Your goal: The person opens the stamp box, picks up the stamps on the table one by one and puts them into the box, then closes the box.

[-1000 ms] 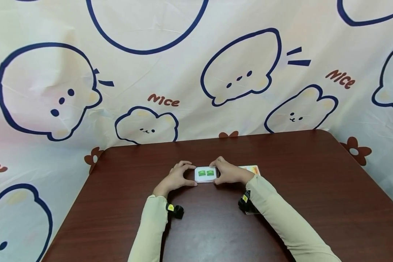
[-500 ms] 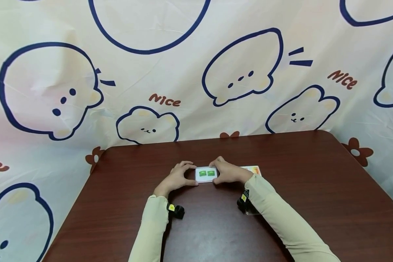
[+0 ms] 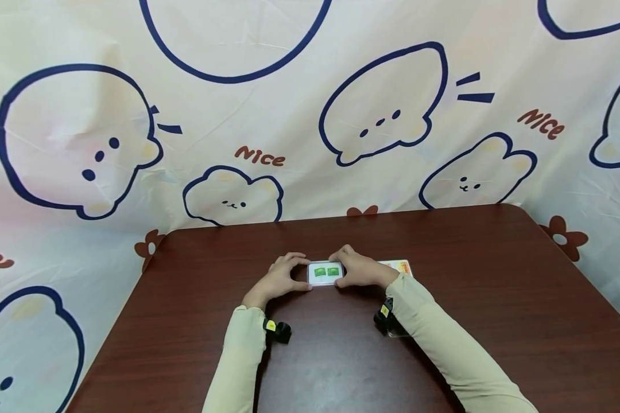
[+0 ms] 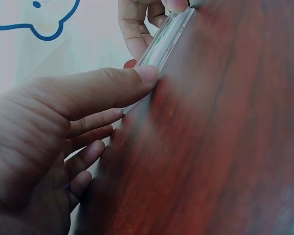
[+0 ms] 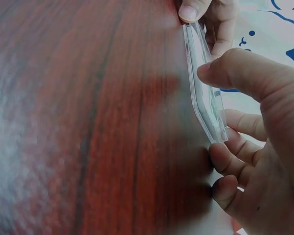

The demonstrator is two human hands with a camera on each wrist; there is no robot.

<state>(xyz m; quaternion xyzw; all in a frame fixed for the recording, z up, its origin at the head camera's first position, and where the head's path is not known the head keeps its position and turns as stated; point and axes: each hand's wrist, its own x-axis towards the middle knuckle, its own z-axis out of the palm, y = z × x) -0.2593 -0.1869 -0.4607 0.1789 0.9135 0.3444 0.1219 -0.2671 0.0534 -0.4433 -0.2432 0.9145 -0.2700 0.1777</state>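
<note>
A small clear plastic case [image 3: 325, 281], with two green pictures on a white face inside, lies on the brown table between both hands in the head view. My left hand [image 3: 278, 280] holds its left end, thumb at the near edge and index finger at the far edge. At the opposite end, my right hand [image 3: 359, 271] pinches the case in the same way. Close up in the right wrist view, the clear case [image 5: 201, 88] shows thin layered walls, with the right thumb on its near edge. The left wrist view shows the left thumb [image 4: 147, 74] touching the rim.
Partly hidden behind the right hand lies a white, orange-printed card or packet [image 3: 404, 267]. A clear edge [image 3: 399, 335] of something shows beneath the right wrist camera [image 3: 383, 316]. The brown table [image 3: 315, 367] reaches back to a printed cloth [image 3: 299, 115].
</note>
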